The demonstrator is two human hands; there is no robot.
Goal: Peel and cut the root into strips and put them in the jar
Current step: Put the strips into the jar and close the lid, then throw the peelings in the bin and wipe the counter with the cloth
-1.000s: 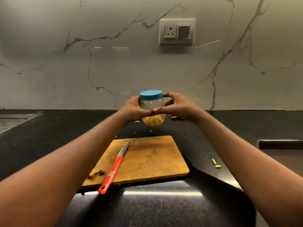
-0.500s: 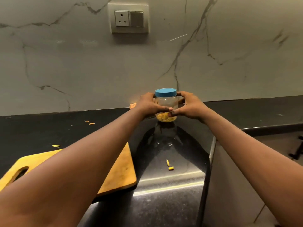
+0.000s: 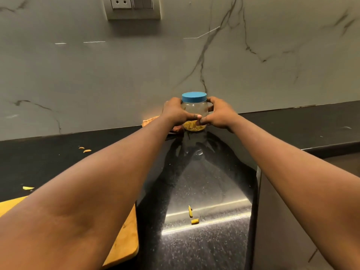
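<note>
Both hands grasp the clear jar point(image 3: 193, 111) at the far side of the black countertop point(image 3: 58, 162), close to the marble wall point(image 3: 97, 75). The left hand point(image 3: 174, 114) wraps the jar's left side and the right hand point(image 3: 221, 115) its right side, w/ both thumbs point(image 3: 191, 116) laid across the front. The blue lid point(image 3: 194, 97) sits on the jar. Yellow root strips point(image 3: 191, 126) lie at the bottom inside. The jar's base seems to touch the counter, but the angle is too flat to be sure.

Just left of the jar, behind the left wrist, lies a small heap of orange-brown peels point(image 3: 150, 121). Near the front edge, between the forearms, two loose strips point(image 3: 192, 217) lie on the counter, one beside the other. A few yellow bits point(image 3: 85, 149) lie further left. The wooden cutting board point(image 3: 124, 240) is at near left, partly hidden under the left forearm. A socket & switch plate point(image 3: 134, 6) is high on the wall.
</note>
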